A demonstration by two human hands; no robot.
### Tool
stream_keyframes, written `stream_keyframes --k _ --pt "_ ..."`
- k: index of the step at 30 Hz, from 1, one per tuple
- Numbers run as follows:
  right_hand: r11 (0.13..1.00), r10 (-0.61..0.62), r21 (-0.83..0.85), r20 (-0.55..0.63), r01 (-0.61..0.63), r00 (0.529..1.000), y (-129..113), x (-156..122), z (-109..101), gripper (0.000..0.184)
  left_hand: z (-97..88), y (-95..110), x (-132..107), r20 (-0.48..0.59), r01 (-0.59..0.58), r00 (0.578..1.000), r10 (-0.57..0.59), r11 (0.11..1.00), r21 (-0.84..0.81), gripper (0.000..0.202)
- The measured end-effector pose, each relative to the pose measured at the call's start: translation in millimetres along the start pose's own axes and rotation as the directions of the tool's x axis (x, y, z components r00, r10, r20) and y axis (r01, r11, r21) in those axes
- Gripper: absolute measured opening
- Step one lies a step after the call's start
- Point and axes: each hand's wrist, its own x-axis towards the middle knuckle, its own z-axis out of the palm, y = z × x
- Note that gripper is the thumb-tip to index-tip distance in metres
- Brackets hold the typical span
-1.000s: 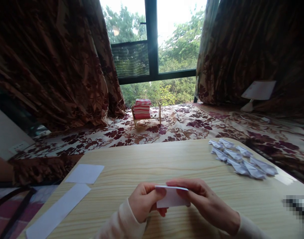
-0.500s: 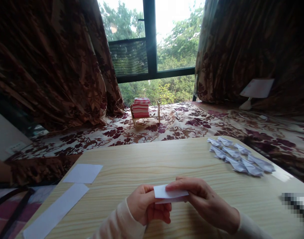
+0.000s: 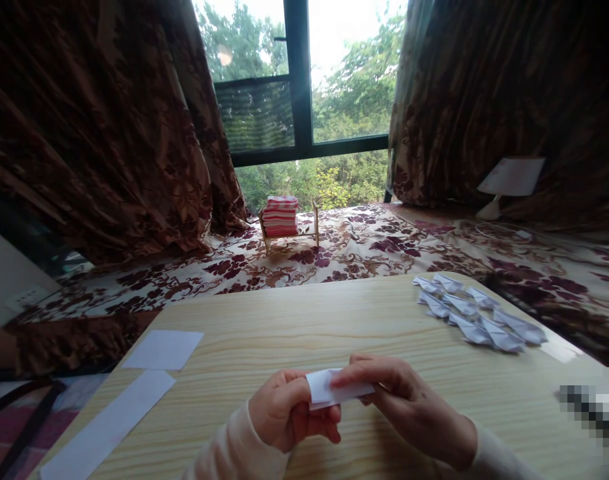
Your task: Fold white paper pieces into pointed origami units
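Between my two hands is a small folded piece of white paper point(image 3: 320, 389), held just above the front middle of the wooden table point(image 3: 264, 320). My left hand point(image 3: 283, 408) pinches its left end, with the thumb on top and the other fingers curled below. My right hand point(image 3: 407, 403) grips the right end, its index finger lying across the upper face. Some of the right fingers are hidden behind the hand. On the table's left side lie a white paper rectangle point(image 3: 163, 349) and a long white paper strip point(image 3: 109, 423).
Several folded white paper pieces point(image 3: 477, 310) are grouped at the table's far right. A blurred-out dark object point(image 3: 592, 407) lies at the right edge. Beyond the table, a small rack with folded striped cloths point(image 3: 280, 217) and a lamp point(image 3: 512, 179) stand on floral fabric.
The upper flap of the folded paper has come down closer to the layer beneath it. Both hands keep their hold, and the view has shifted slightly.
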Motion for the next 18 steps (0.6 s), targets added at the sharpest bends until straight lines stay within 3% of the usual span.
stream_keyframes --k 7,9,12,14,18 --pt "0.990 -0.075 -0.121 0.008 0.076 0.997 -3.5 1.3 0.0 0.029 -4.8 3.4 -1.6 0.114 0.025 0.993 -0.015 0.996 -0.085 0.030" --pt "0.982 -0.103 -0.156 0.013 0.104 0.995 -3.6 1.4 0.1 0.030 -4.5 2.7 -0.9 0.095 0.056 0.994 -0.046 0.994 -0.099 0.036" --pt "0.975 -0.129 -0.181 0.016 0.130 0.991 -2.5 1.1 0.8 0.030 -3.5 -1.9 1.2 -0.015 0.021 1.000 -0.021 0.999 -0.037 0.036" --pt "0.981 -0.090 -0.176 -0.018 0.086 0.996 -1.6 0.8 1.5 0.028 -3.5 -5.7 2.4 -0.062 -0.028 0.998 0.029 1.000 0.007 0.030" --pt "0.990 0.136 -0.014 -0.117 -0.139 0.984 -1.5 2.7 1.6 0.023 -4.3 -8.6 2.5 -0.078 -0.083 0.993 0.086 0.996 0.044 0.031"
